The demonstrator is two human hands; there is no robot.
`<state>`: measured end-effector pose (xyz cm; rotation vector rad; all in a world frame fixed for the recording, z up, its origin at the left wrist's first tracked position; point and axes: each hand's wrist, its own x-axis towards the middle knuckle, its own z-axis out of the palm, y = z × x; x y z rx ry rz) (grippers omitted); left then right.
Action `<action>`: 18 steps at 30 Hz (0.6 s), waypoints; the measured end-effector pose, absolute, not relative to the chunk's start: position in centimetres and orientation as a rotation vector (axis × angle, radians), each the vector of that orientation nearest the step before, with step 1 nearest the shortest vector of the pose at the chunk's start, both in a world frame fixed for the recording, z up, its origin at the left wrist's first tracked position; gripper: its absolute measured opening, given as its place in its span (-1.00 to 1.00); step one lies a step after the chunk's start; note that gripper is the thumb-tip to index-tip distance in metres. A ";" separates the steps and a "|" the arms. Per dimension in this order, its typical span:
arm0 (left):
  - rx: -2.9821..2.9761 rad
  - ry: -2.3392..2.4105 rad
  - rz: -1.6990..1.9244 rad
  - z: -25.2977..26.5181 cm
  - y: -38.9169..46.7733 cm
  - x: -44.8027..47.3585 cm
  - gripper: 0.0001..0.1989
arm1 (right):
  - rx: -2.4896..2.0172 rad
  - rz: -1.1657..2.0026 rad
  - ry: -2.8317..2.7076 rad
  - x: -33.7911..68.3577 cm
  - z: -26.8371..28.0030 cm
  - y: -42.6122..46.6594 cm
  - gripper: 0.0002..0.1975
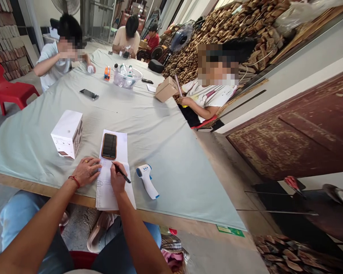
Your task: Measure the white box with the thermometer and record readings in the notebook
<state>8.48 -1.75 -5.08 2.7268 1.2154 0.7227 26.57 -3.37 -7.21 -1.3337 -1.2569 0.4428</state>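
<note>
My right hand [118, 179] is closed around a black pen [122, 173], resting on the lower page of an open notebook [105, 194]. Handwriting shows along the left part of that page. My left hand [87, 171] lies flat with its fingers apart, fingertips at the notebook's left edge; it wears a ring and a red string bracelet. A smartphone [109, 146] in an orange-edged case lies on the upper page. To the right of the notebook is a white and blue infrared thermometer [147, 182]. Beyond my left hand stands a white printed box [68, 133].
A pale cloth [177, 163] covers the long table. Farther along are a dark phone [89, 94], a plastic basket [127, 81] with bottles, an orange item [107, 73] and a cardboard box [167, 89]. Several people sit around the table. A red chair [10, 82] stands at left.
</note>
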 end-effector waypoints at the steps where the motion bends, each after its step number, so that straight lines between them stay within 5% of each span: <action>1: 2.724 1.231 0.797 -5.1 -1.9 8.5 -0.80 | -1.333 0.384 -1.302 26.8 -7.0 -3.5 -0.73; 6: 2.443 1.738 1.488 -5.5 -2.6 8.0 -0.84 | -1.596 0.009 -1.546 29.1 -6.5 -3.8 -0.64; 9: 2.030 2.053 1.844 -5.8 -2.3 7.3 -0.48 | -1.873 -0.109 -1.680 30.5 -6.3 -4.1 -0.54; 13: 1.524 2.112 1.855 -6.0 -1.2 6.3 0.04 | -2.022 -0.080 -1.847 32.6 -5.0 -5.3 -0.49; 18: 1.292 1.983 1.765 -6.2 -0.3 5.5 0.02 | -2.437 0.001 -1.545 37.0 -2.9 -6.8 -0.49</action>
